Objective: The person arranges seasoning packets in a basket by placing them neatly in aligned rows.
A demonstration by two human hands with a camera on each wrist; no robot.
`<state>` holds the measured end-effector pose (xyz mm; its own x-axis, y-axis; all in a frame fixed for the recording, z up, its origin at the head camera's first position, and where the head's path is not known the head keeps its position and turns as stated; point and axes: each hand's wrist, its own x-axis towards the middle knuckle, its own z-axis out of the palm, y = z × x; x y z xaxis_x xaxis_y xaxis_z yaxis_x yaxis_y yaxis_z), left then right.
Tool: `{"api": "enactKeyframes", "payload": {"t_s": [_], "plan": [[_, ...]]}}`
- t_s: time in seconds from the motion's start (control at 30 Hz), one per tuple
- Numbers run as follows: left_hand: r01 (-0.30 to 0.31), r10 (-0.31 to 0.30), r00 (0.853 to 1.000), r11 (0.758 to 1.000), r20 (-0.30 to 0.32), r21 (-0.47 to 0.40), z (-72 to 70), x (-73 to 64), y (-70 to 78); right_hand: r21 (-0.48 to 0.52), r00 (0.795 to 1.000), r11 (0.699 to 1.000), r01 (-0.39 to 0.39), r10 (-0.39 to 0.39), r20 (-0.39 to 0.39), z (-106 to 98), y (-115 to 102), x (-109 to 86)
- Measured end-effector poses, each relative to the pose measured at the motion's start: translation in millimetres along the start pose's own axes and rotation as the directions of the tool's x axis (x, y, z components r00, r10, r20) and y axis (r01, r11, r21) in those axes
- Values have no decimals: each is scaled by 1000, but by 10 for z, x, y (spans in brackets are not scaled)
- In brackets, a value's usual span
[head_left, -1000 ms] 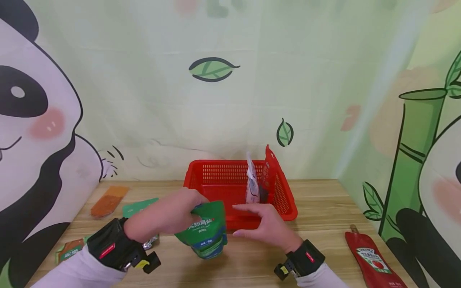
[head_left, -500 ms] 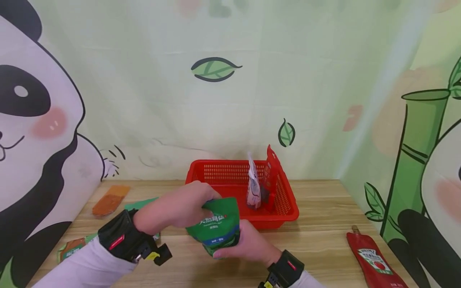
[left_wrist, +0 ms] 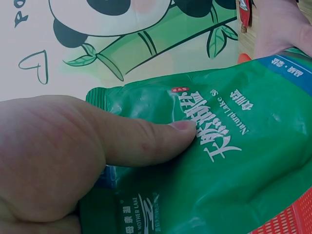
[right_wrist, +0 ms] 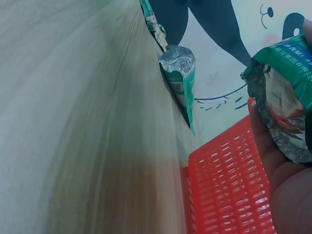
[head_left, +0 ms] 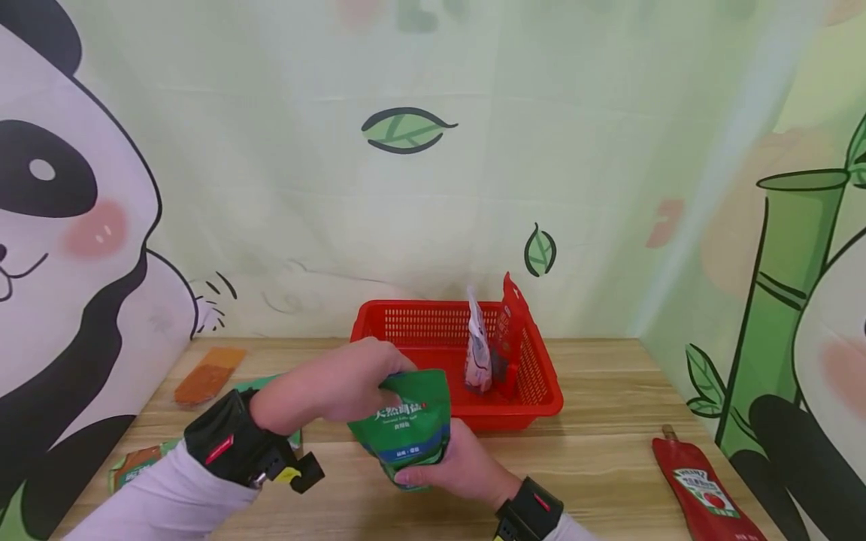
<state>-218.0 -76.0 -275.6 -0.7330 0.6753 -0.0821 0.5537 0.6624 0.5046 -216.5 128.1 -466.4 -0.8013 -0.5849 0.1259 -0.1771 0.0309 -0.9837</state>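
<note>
A green bag of salt, printed "Natural Lake Salt", is held up in front of the red basket. My left hand grips its upper end; in the left wrist view the thumb lies flat across the printed front of the bag. From the right, my right hand holds the lower end, thumb on the front. The right wrist view shows the bag's bottom with its crinkled silvery edge resting against the right fingers. Inside the basket, a white and pink pouch and a red pouch stand upright at the right side.
On the left of the wooden table lie an orange packet, a green pouch partly behind my left arm, and a brown and green packet. A red ketchup pouch lies at the right. A printed cloth hangs behind.
The salt bag moved slightly right in my left hand. My right hand, earlier apart with fingers spread, came left and took hold of the bag's lower end. Little differs over the last half second.
</note>
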Motion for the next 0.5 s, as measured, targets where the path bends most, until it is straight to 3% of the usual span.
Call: {"api": "enactKeyframes", "payload": {"t_s": [0.13,0.23,0.4,0.5], "plan": [[-13,13,1000,1000,3,3,15,4,-24,-2,1000,1000,-10,10,-22,16,12,-9],[-49,50,998,998,-45,36,30,19,-60,5,998,999,-31,31,-50,20,21,-17],[-87,108,972,991,-211,103,87,47,-135,16,992,998,-59,61,-106,4,32,-21],[-22,47,943,997,-329,79,160,49,-142,2,986,997,-74,74,-151,-9,34,-14]]}}
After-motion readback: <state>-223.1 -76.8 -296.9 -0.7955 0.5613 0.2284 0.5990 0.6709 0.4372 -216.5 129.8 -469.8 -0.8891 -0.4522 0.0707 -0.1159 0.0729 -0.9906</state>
